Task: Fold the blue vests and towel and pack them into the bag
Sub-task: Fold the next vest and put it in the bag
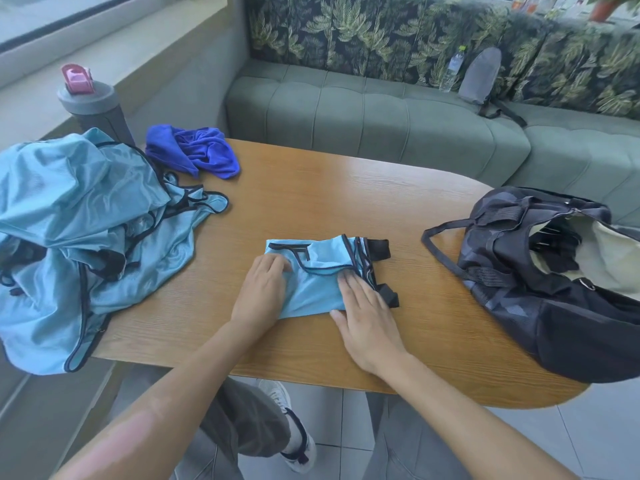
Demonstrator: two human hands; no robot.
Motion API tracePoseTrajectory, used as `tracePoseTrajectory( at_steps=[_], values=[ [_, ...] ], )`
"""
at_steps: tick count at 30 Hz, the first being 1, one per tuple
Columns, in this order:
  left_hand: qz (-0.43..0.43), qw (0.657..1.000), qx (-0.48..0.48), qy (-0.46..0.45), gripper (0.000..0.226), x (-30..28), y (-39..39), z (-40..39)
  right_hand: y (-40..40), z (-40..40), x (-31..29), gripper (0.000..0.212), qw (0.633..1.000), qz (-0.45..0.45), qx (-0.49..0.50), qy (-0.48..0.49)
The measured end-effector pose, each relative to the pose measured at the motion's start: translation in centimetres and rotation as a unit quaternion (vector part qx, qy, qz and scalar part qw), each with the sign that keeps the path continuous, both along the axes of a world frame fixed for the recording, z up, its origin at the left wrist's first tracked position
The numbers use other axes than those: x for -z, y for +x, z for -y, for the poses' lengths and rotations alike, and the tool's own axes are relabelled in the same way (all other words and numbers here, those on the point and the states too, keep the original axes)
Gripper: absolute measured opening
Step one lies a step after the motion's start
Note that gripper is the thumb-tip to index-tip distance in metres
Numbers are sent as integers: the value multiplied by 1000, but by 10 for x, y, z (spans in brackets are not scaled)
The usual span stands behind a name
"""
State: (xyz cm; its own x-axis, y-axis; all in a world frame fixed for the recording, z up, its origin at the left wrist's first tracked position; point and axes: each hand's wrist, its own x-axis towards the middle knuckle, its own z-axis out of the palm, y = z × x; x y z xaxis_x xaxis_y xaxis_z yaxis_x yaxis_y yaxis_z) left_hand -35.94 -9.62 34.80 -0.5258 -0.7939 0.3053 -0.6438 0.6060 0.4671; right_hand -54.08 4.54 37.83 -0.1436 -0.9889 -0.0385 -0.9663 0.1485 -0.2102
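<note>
I have one blue vest (317, 285) folded down to a small packet near the middle of the table (346, 202), a little toward the near edge. My left hand (261, 289) rests on its left end with the fingers (273, 263) curled and bunching the cloth under them. My right hand (363, 313) lies flat on its right part, fingers straight and close together, pressing the fold down. The black trim and tabs stick out at the packet's right end.

By my reckoning the task is only at its start. This one vest looks nearly folded but is not yet packed. The pile of blue vests (79, 237) sits crumpled at the left end of the table, spilling over the near-left edge, and none of it looks folded; I cannot tell how many pieces are in it. The towel (194, 154), a darker blue, lies bunched at the far-left corner, just beyond the pile, unfolded as well.

The bag (540, 282) lies at the right end of the table, well apart from the packet, with its mouth open toward the right and its strap trailing toward the middle. I see pale lining and something dark inside, but no blue cloth there, so I judge nothing of mine is in it yet. Left to do: finish this fold, carry it across to the bag, then work through the pile and the towel.
</note>
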Motion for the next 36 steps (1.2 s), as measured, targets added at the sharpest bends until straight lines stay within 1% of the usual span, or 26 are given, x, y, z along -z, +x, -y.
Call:
tracePoseTrajectory(
  at_steps=[3, 5, 8, 10, 11, 13, 15, 16, 17, 20, 22, 26, 29, 33, 36],
  values=[
    [50, 998, 35, -15, 32, -2, 0, 3, -15, 3, -3, 63, 998, -48, 11, 31],
    [127, 990, 55, -6, 40, -8, -1, 4, -25, 3, -9, 65, 996, -78, 24, 39],
    [237, 969, 74, -3, 64, -18, -9, 7, -25, 2, -16, 68, 995, -101, 13, 6],
    [269, 959, 88, -7, 75, -23, -15, 8, -17, 1, -15, 66, 991, -122, -35, -42],
    [271, 958, 97, -3, 76, -25, -17, 8, -12, 0, -12, 61, 986, -135, -77, -64],
    [250, 961, 117, 6, 70, -29, -22, 10, -4, 4, -6, 55, 971, -161, -156, -86],
    [229, 964, 133, -2, 58, -28, -27, 12, 2, 12, -2, 56, 967, -167, -170, -86],
    [229, 963, 142, 0, 53, -26, -29, 14, 4, 17, 1, 56, 970, -162, -160, -82],
    [233, 961, 151, 8, 54, -23, -30, 15, 5, 22, 3, 57, 975, -152, -143, -71],
    [248, 956, 156, 1, 69, -14, -28, 15, -4, 28, 7, 58, 985, -144, -88, -28],
    [257, 955, 150, 2, 70, -11, -29, 16, -16, 22, 5, 64, 989, -135, -54, -2],
    [280, 954, 108, 7, 71, -12, -33, 15, -26, 4, 5, 70, 988, -153, -13, -30],
    [285, 955, 79, 31, 64, -12, -35, 16, -29, -5, 8, 72, 989, -148, -13, -25],
    [282, 955, 61, 73, 62, -15, -37, 8, -38, -16, 4, 71, 993, -117, 19, -21],
    [275, 954, 35, 118, 64, -21, -41, -7, -49, -24, -5, 80, 995, -83, 45, -27]
  ],
)
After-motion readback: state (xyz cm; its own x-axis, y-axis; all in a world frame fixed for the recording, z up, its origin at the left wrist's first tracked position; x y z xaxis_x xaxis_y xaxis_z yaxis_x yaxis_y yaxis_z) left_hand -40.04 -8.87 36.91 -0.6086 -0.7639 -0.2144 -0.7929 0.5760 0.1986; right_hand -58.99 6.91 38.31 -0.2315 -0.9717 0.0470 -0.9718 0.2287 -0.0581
